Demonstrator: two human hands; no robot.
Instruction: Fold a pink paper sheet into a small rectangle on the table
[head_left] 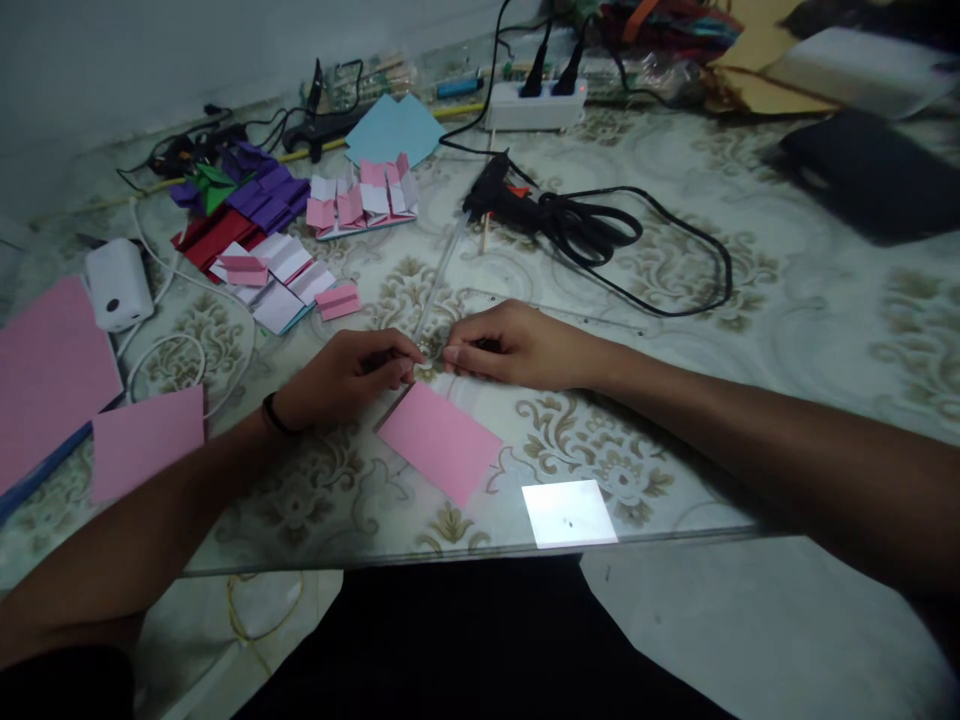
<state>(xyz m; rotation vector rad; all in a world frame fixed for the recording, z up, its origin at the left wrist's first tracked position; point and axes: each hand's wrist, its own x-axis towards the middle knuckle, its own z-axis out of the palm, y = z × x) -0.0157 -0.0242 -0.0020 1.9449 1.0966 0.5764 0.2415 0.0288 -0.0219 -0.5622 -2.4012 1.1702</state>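
My left hand (341,380), a dark band at its wrist, rests over the table with thumb and forefinger pinched. Facing it, my right hand (510,345) is closed too, its fingertips a short gap away. Whatever either pinch holds, if anything, is too small to make out. Just below the fingertips a pink paper rectangle (440,440) lies flat, its upper left edge near my left fingers. Beyond the hands is a black glue gun (499,195); a clear stick (444,270) runs from it towards my fingertips.
Folded pink and white paper pieces (364,200) and purple ones (270,195) lie at back left. Pink sheets (52,375) and a white device (118,285) are left. A power strip (536,105) stands behind the coiled cable (592,230). A bright white rectangle (570,512) shows near the front edge.
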